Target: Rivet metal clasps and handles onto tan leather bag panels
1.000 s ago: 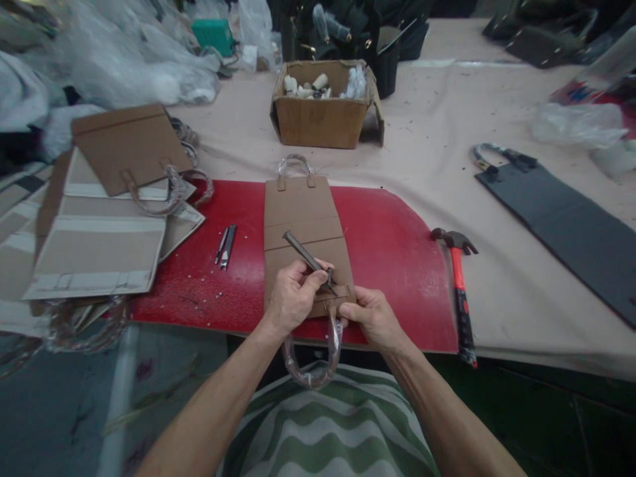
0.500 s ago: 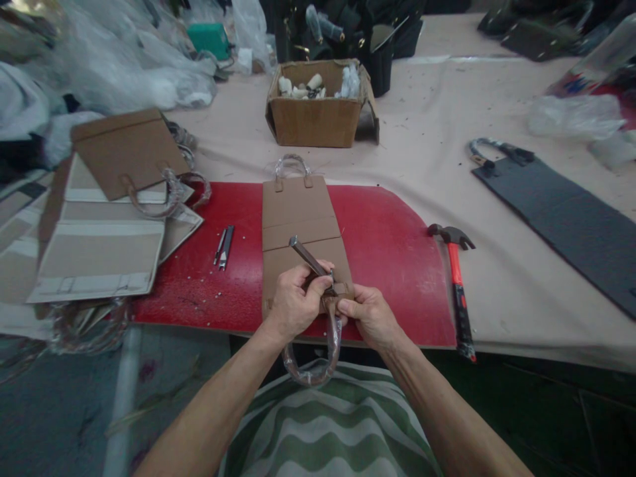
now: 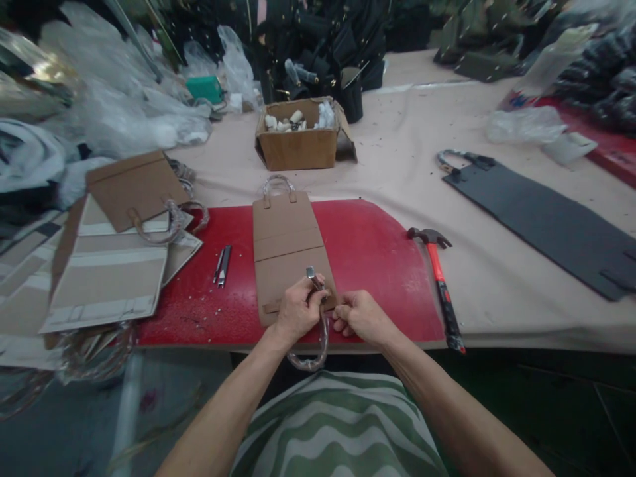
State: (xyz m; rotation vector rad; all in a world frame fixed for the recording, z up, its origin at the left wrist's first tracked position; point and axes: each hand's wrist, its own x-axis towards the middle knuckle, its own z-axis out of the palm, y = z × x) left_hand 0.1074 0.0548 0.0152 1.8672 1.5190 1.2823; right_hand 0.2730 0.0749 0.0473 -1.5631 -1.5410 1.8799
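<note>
A tan bag panel [image 3: 285, 238] lies lengthwise on a red board [image 3: 377, 265], a plastic-wrapped handle at its far end. The near handle [image 3: 309, 363], also in clear wrap, hangs over the board's edge toward my body. My left hand [image 3: 299, 308] rests over the panel's near end, closed round a short metal rod-like tool [image 3: 312, 273] that tilts up between thumb and fingers. Just right of the panel's near corner, my right hand [image 3: 362, 318] has its fingers curled and thumb pressed against them. What those fingertips hold, if anything, is hidden.
A red-handled claw hammer [image 3: 440, 278] lies at the board's right edge. Left of the panel are slim metal tools [image 3: 223, 266] and stacked panels [image 3: 114, 271]. Beyond stands a cardboard box [image 3: 297, 149] of small pieces. A dark panel [image 3: 536, 222] lies at right.
My right hand has come away from the handle's base and sits slightly right of it. The tool in my left hand now stands steeper. The whole view has shifted.
</note>
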